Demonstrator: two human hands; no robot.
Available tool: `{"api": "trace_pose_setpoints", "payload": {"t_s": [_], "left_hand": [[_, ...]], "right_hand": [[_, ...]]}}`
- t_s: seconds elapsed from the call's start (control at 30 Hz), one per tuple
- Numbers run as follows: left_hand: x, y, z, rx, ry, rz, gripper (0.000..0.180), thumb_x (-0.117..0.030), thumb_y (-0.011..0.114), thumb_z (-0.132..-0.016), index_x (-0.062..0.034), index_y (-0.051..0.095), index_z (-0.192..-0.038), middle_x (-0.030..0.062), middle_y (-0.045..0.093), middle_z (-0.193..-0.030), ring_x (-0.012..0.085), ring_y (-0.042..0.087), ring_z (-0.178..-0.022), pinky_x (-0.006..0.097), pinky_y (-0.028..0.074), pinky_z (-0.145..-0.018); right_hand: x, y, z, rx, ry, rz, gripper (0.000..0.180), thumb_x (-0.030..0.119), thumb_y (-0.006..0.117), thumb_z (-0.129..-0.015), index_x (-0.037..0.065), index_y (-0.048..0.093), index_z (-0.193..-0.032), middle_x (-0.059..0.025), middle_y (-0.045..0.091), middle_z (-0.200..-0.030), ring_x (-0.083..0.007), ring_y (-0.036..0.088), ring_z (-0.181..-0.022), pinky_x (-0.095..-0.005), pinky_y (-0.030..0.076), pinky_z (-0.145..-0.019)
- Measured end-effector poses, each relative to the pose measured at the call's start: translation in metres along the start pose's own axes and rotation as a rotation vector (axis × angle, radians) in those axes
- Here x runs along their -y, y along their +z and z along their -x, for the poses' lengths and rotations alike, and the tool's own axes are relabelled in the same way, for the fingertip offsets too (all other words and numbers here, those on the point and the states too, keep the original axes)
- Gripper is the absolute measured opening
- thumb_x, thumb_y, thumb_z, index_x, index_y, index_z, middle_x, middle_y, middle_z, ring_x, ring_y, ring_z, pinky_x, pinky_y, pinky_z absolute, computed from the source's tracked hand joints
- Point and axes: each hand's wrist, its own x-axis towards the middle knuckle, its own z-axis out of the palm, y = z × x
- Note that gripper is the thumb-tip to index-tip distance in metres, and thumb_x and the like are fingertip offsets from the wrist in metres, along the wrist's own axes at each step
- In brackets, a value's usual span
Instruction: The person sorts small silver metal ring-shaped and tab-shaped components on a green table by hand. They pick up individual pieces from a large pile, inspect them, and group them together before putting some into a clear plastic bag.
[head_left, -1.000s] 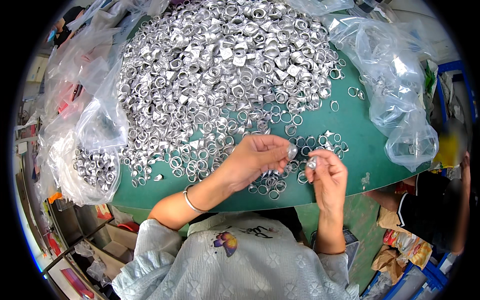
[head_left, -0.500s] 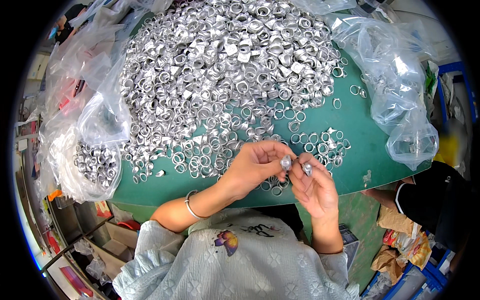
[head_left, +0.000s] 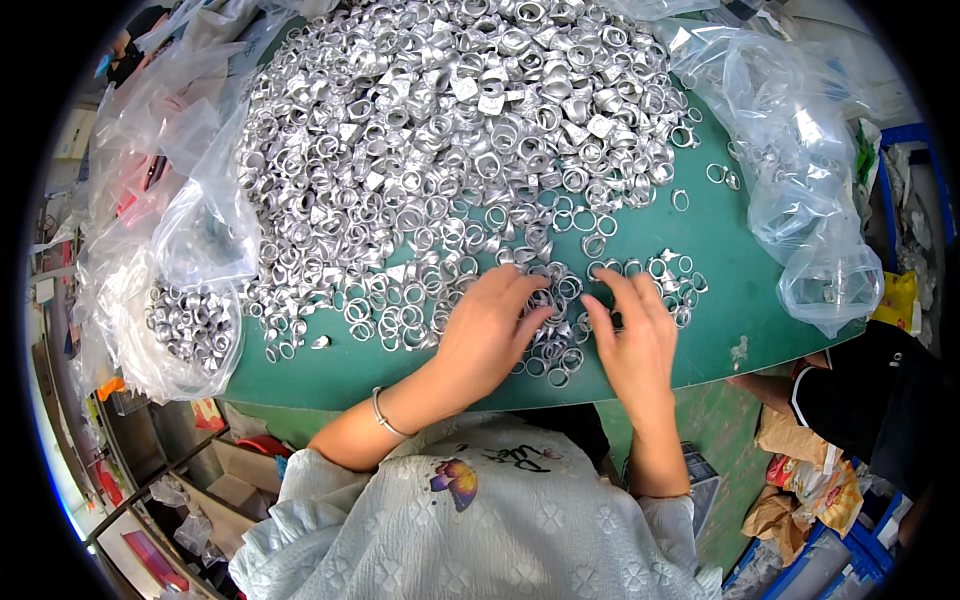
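- Silver metal rings, a small scatter of loose bands, lie on the green table top under both hands, at the near edge of a huge heap of silver metal rings.
- Left hand rests flat on the scatter, fingers spread and loose, gripping nothing visible; a thin bracelet circles its wrist.
- Right hand lies just beside it, fingers extended onto the rings, likewise unclenched.
- Clear plastic bag holding more rings sits at the table's left edge; crumpled clear plastic bags lie right.
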Motion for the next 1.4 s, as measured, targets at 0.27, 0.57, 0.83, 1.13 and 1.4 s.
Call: {"api": "trace_pose_setpoints", "payload": {"t_s": [0.27, 0.57, 0.83, 1.13, 1.4], "left_hand": [[-0.008, -0.012, -0.002, 0.126, -0.234, 0.210, 0.025, -0.009, 0.063, -0.081, -0.0015, 0.059, -0.104, 0.0040, 0.052, -0.068, 0.0119, 0.047, -0.061, 0.024, 0.039, -0.059], [-0.020, -0.010, -0.001, 0.379, -0.414, 0.982, 0.026, -0.012, 0.064, -0.083, -0.0017, 0.061, -0.106, -0.0020, 0.056, -0.073, 0.0016, 0.041, -0.061, 0.019, 0.036, -0.054], [-0.021, -0.013, 0.005, 0.253, -0.302, 0.729, 0.031, -0.002, 0.068, -0.075, -0.0044, 0.063, -0.106, -0.0001, 0.062, -0.090, 0.0036, 0.031, -0.055, 0.018, 0.031, -0.051], [-0.013, -0.001, 0.015, 0.011, -0.044, 0.227, 0.027, -0.005, 0.067, -0.075, -0.0027, 0.061, -0.101, 0.0102, 0.061, -0.096, 0.0200, 0.056, -0.060, 0.029, 0.045, -0.054], [0.004, -0.017, 0.007, -0.055, -0.044, -0.010, 0.024, -0.001, 0.063, -0.077, -0.0031, 0.061, -0.101, 0.0101, 0.057, -0.095, 0.0250, 0.057, -0.062, 0.033, 0.046, -0.055]], "right_hand": [[-0.013, 0.003, -0.003, -0.004, 0.283, -0.499, 0.010, -0.004, 0.061, -0.072, 0.001, 0.062, -0.081, -0.0032, 0.045, -0.061, -0.0101, 0.042, -0.050, -0.0247, 0.034, -0.044], [0.004, -0.005, 0.015, -0.160, -0.211, -0.444, 0.026, -0.008, 0.066, -0.068, 0.002, 0.066, -0.091, -0.0025, 0.049, -0.066, -0.0075, 0.043, -0.051, -0.0206, 0.032, -0.043], [0.000, -0.014, 0.022, -0.018, 0.396, -0.909, 0.008, 0.000, 0.057, -0.085, 0.000, 0.062, -0.091, 0.0041, 0.048, -0.068, -0.0007, 0.039, -0.061, -0.0170, 0.029, -0.046], [-0.003, -0.005, 0.016, 0.131, 0.258, -0.615, 0.008, 0.008, 0.061, -0.083, 0.001, 0.063, -0.088, 0.0003, 0.043, -0.054, -0.0061, 0.037, -0.047, -0.0219, 0.030, -0.044], [0.007, 0.019, -0.030, 0.053, -0.108, -0.190, 0.019, 0.002, 0.064, -0.075, 0.004, 0.062, -0.094, -0.0101, 0.046, -0.071, -0.0256, 0.051, -0.061, -0.0365, 0.041, -0.053]]}}
